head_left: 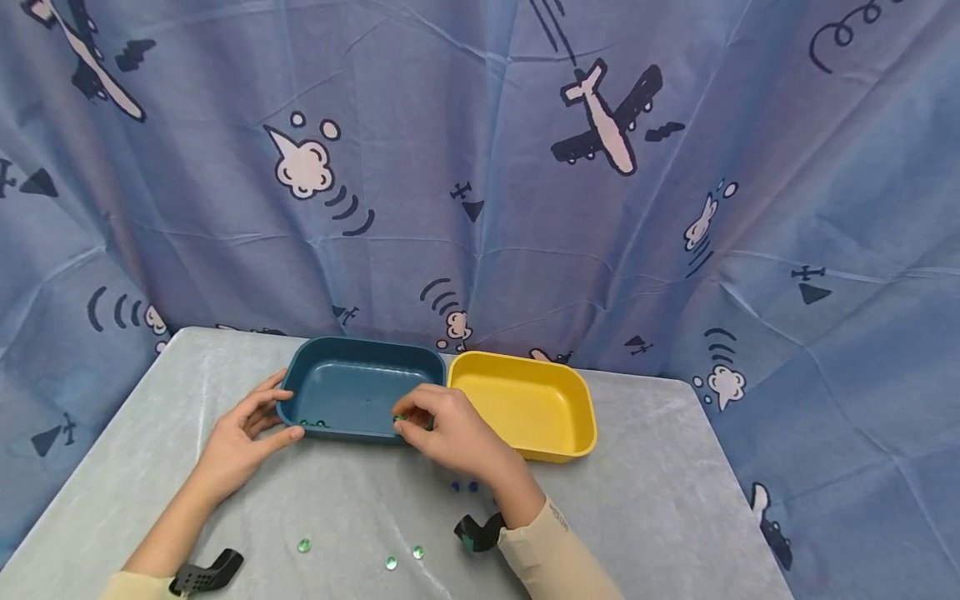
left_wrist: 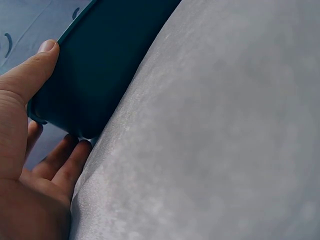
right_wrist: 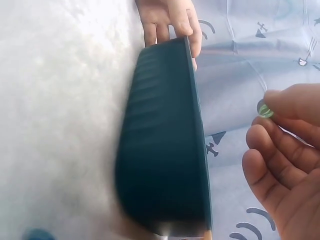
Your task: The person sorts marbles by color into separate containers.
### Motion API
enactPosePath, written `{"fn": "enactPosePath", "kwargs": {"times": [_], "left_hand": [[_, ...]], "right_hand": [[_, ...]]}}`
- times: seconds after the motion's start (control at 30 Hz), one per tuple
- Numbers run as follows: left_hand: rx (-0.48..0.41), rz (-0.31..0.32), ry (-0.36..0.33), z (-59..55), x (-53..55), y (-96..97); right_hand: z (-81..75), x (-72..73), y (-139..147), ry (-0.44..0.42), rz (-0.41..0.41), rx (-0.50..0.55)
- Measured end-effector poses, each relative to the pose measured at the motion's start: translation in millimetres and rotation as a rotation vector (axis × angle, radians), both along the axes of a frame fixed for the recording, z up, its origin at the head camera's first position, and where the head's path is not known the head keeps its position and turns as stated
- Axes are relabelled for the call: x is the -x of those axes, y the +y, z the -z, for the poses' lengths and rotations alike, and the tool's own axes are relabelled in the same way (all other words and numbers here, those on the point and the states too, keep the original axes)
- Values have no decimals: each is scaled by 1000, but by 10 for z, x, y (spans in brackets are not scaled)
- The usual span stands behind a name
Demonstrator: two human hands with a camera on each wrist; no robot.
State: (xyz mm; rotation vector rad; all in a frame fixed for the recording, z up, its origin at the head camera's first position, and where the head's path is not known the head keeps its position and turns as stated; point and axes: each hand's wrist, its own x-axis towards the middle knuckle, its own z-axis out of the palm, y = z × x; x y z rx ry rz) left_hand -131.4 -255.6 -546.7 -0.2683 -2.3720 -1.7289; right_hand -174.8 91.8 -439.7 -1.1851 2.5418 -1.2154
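Note:
My left hand [head_left: 236,446] holds the near left corner of a dark teal plastic tray [head_left: 358,387], thumb at the rim [left_wrist: 77,21] of its long side and fingers at its short end. Above the tray's right part, my right hand [head_left: 459,432] pinches a small green glass gem [right_wrist: 265,111] between thumb and index finger, the other fingers loosely bent. Inside the tray, green gems [head_left: 321,423] lie along the near left edge. On the table in front are three loose green gems, one at left [head_left: 303,545] and two near the middle [head_left: 417,552].
A yellow tray [head_left: 588,417] stands right beside the teal one. Dark blue gems [head_left: 473,486] lie on the grey table cloth [head_left: 660,500] by my right forearm. A blue curtain [head_left: 510,208] with airplane prints hangs behind the table.

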Motion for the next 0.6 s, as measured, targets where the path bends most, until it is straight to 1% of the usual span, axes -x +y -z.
{"fn": "enactPosePath", "kwargs": {"times": [0.3,0.6], "left_hand": [[-20,10,6,12,4,0],[-23,12,5,9,5,-9]], "right_hand": [[-6,228,-101,-43,39,11],[52,355,-150,-86,81,-4]]}}
